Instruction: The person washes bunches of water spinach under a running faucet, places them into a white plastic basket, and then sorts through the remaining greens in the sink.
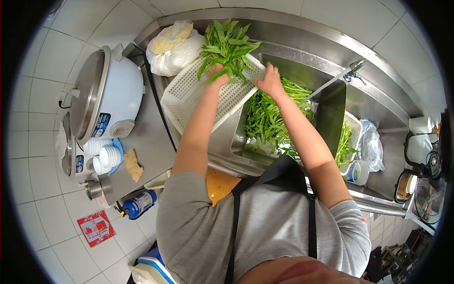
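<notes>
My left hand (218,75) is closed around a bunch of long-leaved greens (229,45) over a white perforated basket (182,102). The leaves fan out past the basket's far edge. My right hand (270,81) is at the basket's right corner, thumb on the inner side and fingers outside, apparently gripping the rim. Below my right forearm, more leafy greens (267,116) with pale green stems fill the steel sink basin (328,106). A stream of water (326,85) runs from the tap (357,68) towards them.
Left of the basket stand a tied plastic bag (172,52) and a large rice cooker (111,94). Stacked white cups (109,158) sit on the left counter. A second white basket (352,128) with greens, a white tub (358,172) and a clear plastic bag (372,146) lie right of the basin.
</notes>
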Motion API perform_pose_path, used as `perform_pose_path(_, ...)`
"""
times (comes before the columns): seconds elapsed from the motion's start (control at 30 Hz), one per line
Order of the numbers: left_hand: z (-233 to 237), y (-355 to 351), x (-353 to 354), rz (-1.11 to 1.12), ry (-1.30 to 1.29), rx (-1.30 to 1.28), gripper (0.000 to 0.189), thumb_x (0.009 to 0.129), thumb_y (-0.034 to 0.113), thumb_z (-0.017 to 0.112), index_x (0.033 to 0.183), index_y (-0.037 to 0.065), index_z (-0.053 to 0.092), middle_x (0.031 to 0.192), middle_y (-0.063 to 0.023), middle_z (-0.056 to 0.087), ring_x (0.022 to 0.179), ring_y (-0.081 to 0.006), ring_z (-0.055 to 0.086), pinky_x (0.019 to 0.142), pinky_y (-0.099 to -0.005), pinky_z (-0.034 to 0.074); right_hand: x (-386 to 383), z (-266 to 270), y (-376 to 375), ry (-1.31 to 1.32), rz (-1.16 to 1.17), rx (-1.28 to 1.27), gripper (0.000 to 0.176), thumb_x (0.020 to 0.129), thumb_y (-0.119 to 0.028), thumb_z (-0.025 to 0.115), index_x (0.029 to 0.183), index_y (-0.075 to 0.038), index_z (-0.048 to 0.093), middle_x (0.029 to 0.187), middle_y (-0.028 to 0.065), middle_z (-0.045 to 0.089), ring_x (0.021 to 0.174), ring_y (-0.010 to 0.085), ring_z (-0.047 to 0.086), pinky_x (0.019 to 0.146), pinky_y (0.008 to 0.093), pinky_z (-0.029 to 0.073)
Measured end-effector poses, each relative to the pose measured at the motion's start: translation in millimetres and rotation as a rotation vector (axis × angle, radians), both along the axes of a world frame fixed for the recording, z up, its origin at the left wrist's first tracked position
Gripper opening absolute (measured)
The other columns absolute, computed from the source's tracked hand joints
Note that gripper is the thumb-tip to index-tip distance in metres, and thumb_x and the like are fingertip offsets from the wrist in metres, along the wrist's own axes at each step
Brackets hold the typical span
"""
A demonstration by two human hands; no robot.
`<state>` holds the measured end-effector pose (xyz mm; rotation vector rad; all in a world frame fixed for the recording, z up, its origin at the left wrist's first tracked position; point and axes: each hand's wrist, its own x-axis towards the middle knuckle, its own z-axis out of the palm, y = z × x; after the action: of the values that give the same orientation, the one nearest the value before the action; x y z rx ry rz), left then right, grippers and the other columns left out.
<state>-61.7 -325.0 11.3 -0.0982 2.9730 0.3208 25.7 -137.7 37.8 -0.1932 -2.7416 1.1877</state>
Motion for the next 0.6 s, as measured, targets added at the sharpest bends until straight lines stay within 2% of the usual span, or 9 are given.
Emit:
perform_pose_path(0.1, -3, -45, 2, -0.261, 0.005, 0.066, 0.054, 0.079, 0.045, 0.044, 0.118, 0.008, 0.044, 0.12, -0.0138, 0.047, 0.114, -0.0314, 0.04, 0.096, -0.04, 0.029, 7, 35, -4, 0.302, 0.0, 0.252, 0.046, 0.067, -0.017, 0.064, 0.103, 0.005, 0.046, 0.099, 0.0221, 0.049, 0.086, 0.0339, 0.052, 0.08, 0.0362, 0.043)
perform_pose_path(0.13, 21, -42, 11, -0.182, 0.034, 0.098, 0.043, 0.08, 0.033, 0.05, 0.114, 0.008, 0.047, 0.116, -0.0118, 0.048, 0.109, -0.0256, 0.044, 0.093, -0.0367, 0.034, 6, 39, -7, 0.476, 0.061, 0.286, 0.039, 0.067, -0.017, 0.063, 0.098, 0.005, 0.052, 0.091, 0.0199, 0.052, 0.082, 0.0331, 0.052, 0.079, 0.0355, 0.044)
perform_pose_path(0.17, 22, -45, 9, -0.182, 0.029, 0.096, 0.043, 0.08, 0.033, 0.05, 0.114, 0.008, 0.047, 0.116, -0.0118, 0.048, 0.109, -0.0256, 0.044, 0.093, -0.0367, 0.034, -1, 33, -15, 0.327, 0.218, 0.172, 0.034, 0.066, -0.011, 0.062, 0.096, 0.004, 0.056, 0.087, 0.0179, 0.055, 0.088, 0.0347, 0.052, 0.08, 0.0367, 0.043)
perform_pose_path(0.23, 20, -55, -2, -0.129, -0.12, 0.611, 0.042, 0.08, 0.029, 0.051, 0.115, 0.005, 0.047, 0.109, -0.0108, 0.05, 0.102, -0.0228, 0.046, 0.091, -0.0333, 0.034, -20, 39, -37, -0.345, 0.425, 0.008, 0.032, 0.069, -0.014, 0.061, 0.094, 0.004, 0.056, 0.097, 0.0205, 0.056, 0.096, 0.0348, 0.051, 0.08, 0.0371, 0.043)
perform_pose_path(0.37, 9, -40, -3, 0.061, -0.129, 1.024, 0.044, 0.077, 0.02, 0.057, 0.116, 0.003, 0.045, 0.112, -0.0089, 0.047, 0.102, -0.0215, 0.044, 0.091, -0.0322, 0.034, -62, -6, -76, -0.321, 0.395, 0.103, 0.034, 0.073, -0.019, 0.059, 0.097, 0.005, 0.055, 0.104, 0.0237, 0.054, 0.099, 0.0353, 0.05, 0.081, 0.0376, 0.042)
perform_pose_path(0.4, -7, -44, -12, -0.022, -0.046, 1.096, 0.046, 0.076, 0.019, 0.059, 0.117, 0.005, 0.044, 0.116, -0.0105, 0.045, 0.106, -0.0222, 0.042, 0.092, -0.0326, 0.033, -75, -28, -85, -0.177, 0.292, -0.049, 0.037, 0.074, -0.022, 0.058, 0.099, 0.005, 0.054, 0.102, 0.0243, 0.055, 0.097, 0.0355, 0.052, 0.082, 0.0382, 0.042)
perform_pose_path(0.5, 46, -29, 13, -0.038, -0.028, 0.918, 0.045, 0.077, 0.021, 0.058, 0.116, 0.004, 0.045, 0.119, -0.011, 0.044, 0.109, -0.0229, 0.042, 0.093, -0.0335, 0.032, -77, 5, -87, -0.126, 0.169, -0.262, 0.04, 0.077, -0.025, 0.056, 0.101, 0.006, 0.051, 0.095, 0.0256, 0.057, 0.094, 0.0348, 0.054, 0.084, 0.04, 0.04)
perform_pose_path(0.53, 30, -34, -3, -0.04, 0.113, 0.765, 0.046, 0.078, 0.022, 0.054, 0.119, 0.003, 0.043, 0.122, -0.013, 0.043, 0.112, -0.0242, 0.041, 0.093, -0.034, 0.032, -81, 9, -86, -0.112, 0.191, -0.198, 0.037, 0.077, -0.022, 0.055, 0.1, 0.007, 0.052, 0.095, 0.0257, 0.056, 0.091, 0.0346, 0.055, 0.079, 0.04, 0.043)
perform_pose_path(0.6, 22, -36, -11, -0.042, -0.05, 0.611, 0.047, 0.079, 0.022, 0.053, 0.12, 0.002, 0.041, 0.122, -0.0147, 0.043, 0.112, -0.026, 0.041, 0.093, -0.0343, 0.032, -94, -4, -83, -0.243, 0.311, -0.136, 0.034, 0.076, -0.018, 0.056, 0.097, 0.008, 0.051, 0.09, 0.0251, 0.058, 0.075, 0.0326, 0.06, 0.06, 0.0373, 0.049)
